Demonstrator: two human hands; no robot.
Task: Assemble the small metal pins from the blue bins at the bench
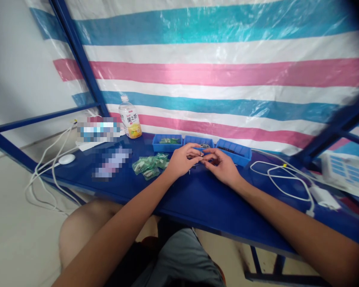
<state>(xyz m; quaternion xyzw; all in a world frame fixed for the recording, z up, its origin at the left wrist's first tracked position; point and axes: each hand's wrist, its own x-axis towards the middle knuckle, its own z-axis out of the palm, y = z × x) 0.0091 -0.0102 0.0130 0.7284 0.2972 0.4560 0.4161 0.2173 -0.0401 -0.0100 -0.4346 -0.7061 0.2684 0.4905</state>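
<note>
My left hand (182, 160) and my right hand (221, 166) meet over the blue table (197, 199), fingertips pinched together on a small metal part (201, 154) too tiny to name. Both rest just in front of the middle blue tray (199, 141), which holds small metal pieces. A pile of small green packets (149, 165) lies left of my left hand. Another blue tray (166, 142) with green items stands at the back left, and a third blue tray (234, 153) with dark parts sits behind my right hand.
A drink bottle (130, 118) stands at the back left. White cables (48, 167) and a white puck (66, 159) lie at the left edge, a white charger cable (287, 179) at the right. A striped tarp (221, 71) hangs behind the table. A white-and-blue device (345, 171) sits far right.
</note>
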